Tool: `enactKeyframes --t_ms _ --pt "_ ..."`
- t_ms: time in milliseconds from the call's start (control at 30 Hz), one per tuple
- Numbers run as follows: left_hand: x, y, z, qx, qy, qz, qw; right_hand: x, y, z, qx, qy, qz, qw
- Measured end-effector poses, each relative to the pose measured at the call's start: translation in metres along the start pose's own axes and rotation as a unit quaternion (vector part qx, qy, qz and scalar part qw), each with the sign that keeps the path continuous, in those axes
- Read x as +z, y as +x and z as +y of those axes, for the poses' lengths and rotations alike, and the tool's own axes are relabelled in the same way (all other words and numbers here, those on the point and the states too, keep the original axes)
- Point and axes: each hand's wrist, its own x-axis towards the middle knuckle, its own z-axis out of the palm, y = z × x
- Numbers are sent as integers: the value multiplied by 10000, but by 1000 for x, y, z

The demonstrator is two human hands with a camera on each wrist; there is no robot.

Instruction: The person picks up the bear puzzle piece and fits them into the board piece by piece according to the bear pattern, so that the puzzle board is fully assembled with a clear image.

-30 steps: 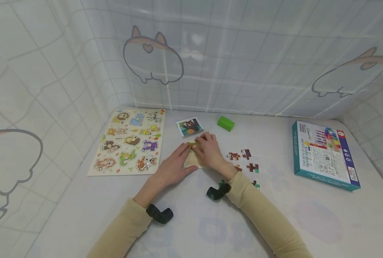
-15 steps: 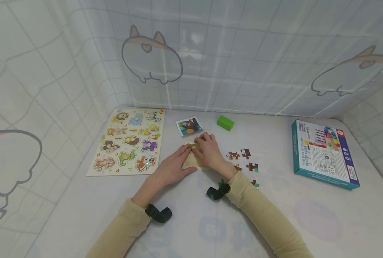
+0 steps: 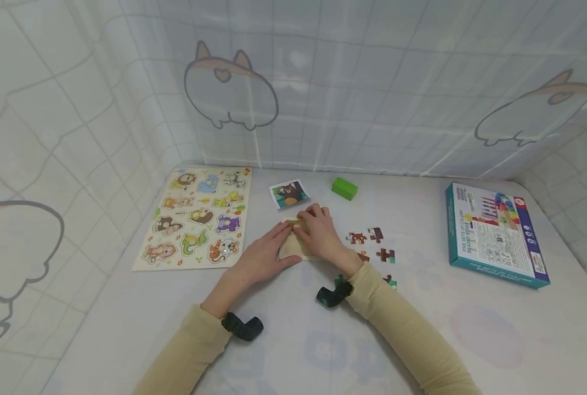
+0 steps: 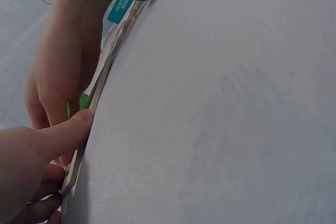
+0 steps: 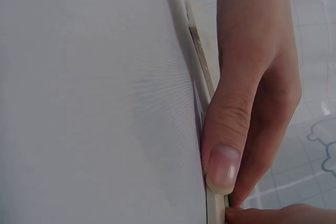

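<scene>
A small pale wooden puzzle tray [image 3: 293, 248] lies on the table between both hands in the head view. My left hand [image 3: 264, 258] holds its left side, the thumb on the near edge, as the left wrist view also shows. Bent over the tray from the right, my right hand [image 3: 319, 236] pinches a small green-edged jigsaw piece [image 3: 294, 222] at the tray's far left corner. Fingers hide most of that piece. In the right wrist view the left thumb [image 5: 223, 163] presses the tray edge [image 5: 214, 208], close to a right fingertip.
Several loose jigsaw pieces [image 3: 386, 255] lie right of the tray, some partly behind the right wrist. A bear picture card [image 3: 288, 193] and a green block [image 3: 344, 188] stand beyond. An animal puzzle board [image 3: 192, 219] lies left, a teal-edged box [image 3: 496, 233] far right.
Both hands stay at the tray with almost no movement. The whole view has shifted very slightly.
</scene>
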Motion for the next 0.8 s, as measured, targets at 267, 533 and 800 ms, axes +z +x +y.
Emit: enactKeyframes --t_ms 267,533,800 --pt "0 -1 -1 14 -49 14 10000 -27 -24 -10 216 579 -66 9981" --pt "1 0 -1 32 -65 24 10000 -56 -58 8 125 752 -265 9967" --pt "1 -1 0 5 -112 3 9999 -74 -80 32 20 912 -218 9956"
